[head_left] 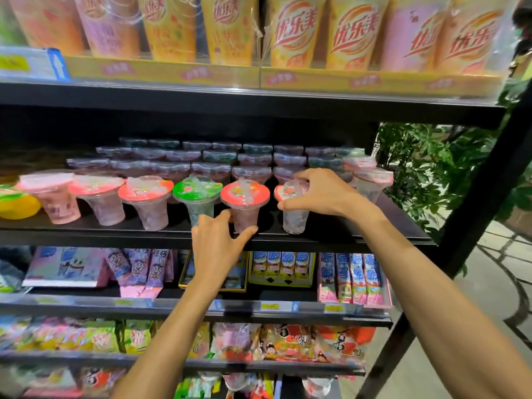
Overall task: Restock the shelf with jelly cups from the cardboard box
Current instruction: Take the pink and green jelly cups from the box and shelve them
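Observation:
A row of clear jelly cups with red or green lids stands along the front of the black middle shelf point(331, 236). My right hand point(322, 192) grips the rim of a red-lidded jelly cup point(295, 220) from above, its base resting on the shelf. My left hand point(218, 240) is spread open at the shelf's front edge, thumb and forefinger on either side of the base of the neighbouring red-lidded cup point(244, 197) without closing on it. A green-lidded cup point(197, 190) stands just left of that. The cardboard box is not in view.
Several rows of stacked jelly cups point(218, 158) fill the back of the shelf. Tall drink cups point(290, 33) stand on the shelf above. Snack packs point(352, 279) line the lower shelves. A yellow object point(17, 205) sits at far left. Plants point(431, 168) and floor lie right of the black frame.

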